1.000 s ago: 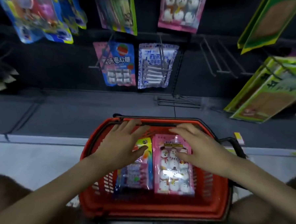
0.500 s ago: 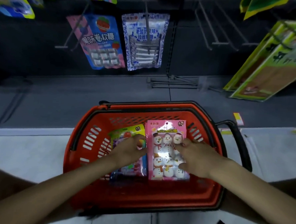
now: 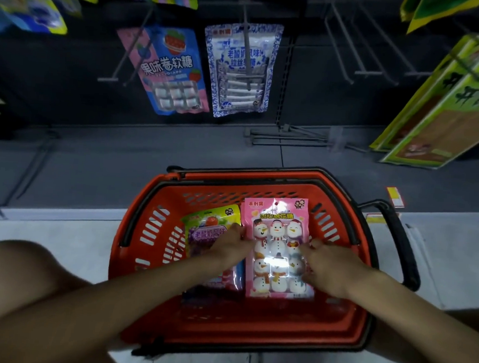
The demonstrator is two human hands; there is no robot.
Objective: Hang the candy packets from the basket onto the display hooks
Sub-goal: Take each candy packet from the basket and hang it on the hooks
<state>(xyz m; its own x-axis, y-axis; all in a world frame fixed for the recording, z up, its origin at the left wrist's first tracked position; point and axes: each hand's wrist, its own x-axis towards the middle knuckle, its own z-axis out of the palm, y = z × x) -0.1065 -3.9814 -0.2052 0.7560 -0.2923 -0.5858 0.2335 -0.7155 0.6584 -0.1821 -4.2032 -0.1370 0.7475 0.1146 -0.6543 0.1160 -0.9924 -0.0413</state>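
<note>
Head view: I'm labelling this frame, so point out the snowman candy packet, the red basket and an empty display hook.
snowman candy packet (image 3: 278, 230), head view, top row of snowmen
red basket (image 3: 158, 227), head view, slotted left wall
empty display hook (image 3: 367, 73), head view, front crossbar

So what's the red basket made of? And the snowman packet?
The basket looks like hard moulded plastic, smooth and slightly shiny, with slots through its walls. The snowman packet seems to be thin glossy plastic film: a bright glare sits on its clear window.
</note>
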